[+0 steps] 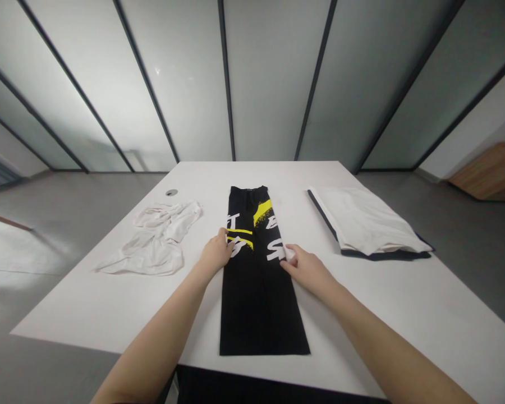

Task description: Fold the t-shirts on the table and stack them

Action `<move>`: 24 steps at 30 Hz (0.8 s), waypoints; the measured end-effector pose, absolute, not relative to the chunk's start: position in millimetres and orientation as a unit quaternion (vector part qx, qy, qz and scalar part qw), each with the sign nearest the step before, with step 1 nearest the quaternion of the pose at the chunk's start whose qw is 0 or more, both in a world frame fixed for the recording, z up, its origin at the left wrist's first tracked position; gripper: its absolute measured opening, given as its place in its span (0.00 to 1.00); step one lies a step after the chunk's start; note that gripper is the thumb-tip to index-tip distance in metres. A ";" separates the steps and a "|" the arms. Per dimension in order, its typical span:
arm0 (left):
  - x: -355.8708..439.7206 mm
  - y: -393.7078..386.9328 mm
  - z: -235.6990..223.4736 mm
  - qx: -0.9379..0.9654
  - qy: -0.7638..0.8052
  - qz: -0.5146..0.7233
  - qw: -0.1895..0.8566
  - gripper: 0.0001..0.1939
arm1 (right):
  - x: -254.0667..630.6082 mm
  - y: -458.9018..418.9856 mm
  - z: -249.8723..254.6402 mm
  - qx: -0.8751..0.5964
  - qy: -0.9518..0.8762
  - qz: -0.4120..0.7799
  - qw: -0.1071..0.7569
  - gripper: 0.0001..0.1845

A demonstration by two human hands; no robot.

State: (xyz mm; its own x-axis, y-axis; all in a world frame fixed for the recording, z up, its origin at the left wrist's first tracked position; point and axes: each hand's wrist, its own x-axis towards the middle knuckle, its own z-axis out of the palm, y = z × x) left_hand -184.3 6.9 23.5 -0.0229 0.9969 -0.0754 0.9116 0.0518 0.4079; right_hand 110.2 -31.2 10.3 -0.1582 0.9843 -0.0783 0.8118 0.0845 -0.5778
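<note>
A pair of black trousers with yellow stripes and white lettering lies flat and lengthwise on the white table, waistband at the far end and hems toward me. My left hand is at the left edge about midway along, its fingers closed on the cloth beside a yellow stripe. Across from it, my right hand pinches the right edge near the white lettering, thumb and fingers close together. The fingertips are partly hidden by the fabric.
A crumpled white garment lies to the left on the white table. On the right is a flat stack of white and dark folded cloth. A round metal grommet sits at the far left of the tabletop. Frosted glass panels stand behind.
</note>
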 end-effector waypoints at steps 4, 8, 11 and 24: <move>-188.4 10.7 19.7 0.666 0.698 0.187 0.185 0.20 | 106.1 -26.8 2.9 -0.660 -0.704 0.215 0.154 0.18; -190.3 13.4 16.5 0.658 0.694 0.195 0.218 0.18 | 103.0 -24.0 -1.5 -0.638 -0.724 0.195 0.174 0.07; -189.1 12.9 16.2 0.658 0.693 0.189 0.224 0.17 | 103.0 -24.1 -1.9 -0.607 -0.725 0.233 0.225 0.10; -189.0 23.0 14.1 0.492 0.585 0.407 0.500 0.26 | 97.6 -12.2 -1.0 -0.464 -0.397 0.668 0.426 0.21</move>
State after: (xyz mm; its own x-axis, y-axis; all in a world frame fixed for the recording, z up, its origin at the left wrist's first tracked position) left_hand -189.0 23.0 14.1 -0.0155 0.9828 -0.1838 0.1692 0.1837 0.9683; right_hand 97.6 -12.2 -1.0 -0.2056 0.9373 -0.2814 -0.2011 -0.3219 -0.9252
